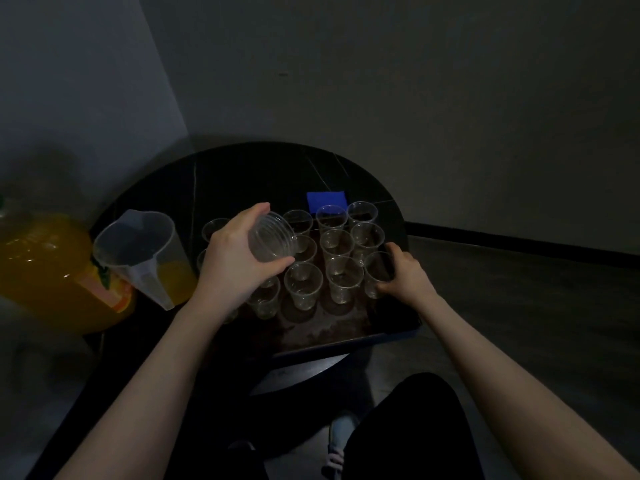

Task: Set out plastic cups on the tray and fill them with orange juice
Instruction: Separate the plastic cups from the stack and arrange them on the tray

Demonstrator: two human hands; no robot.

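clear cups [341, 280]: upright, empty, rows on tray [346, 336] | jug [138, 251]: little juice

Clear, see-through plastic cups [303, 285] between the two hands, ringed with fine ridges on the nested stack [272, 241] in the left hand [235, 261]; under them a dark tray [332, 336] with a mottled brown floor and a bluish front rim. Left of the left hand, a translucent pitcher [140, 252] with orange at its base, and a bottle [45, 271] of orange juice with an orange-pink label. Beyond the hands, a bright blue square [326, 199] on the black table [249, 174].
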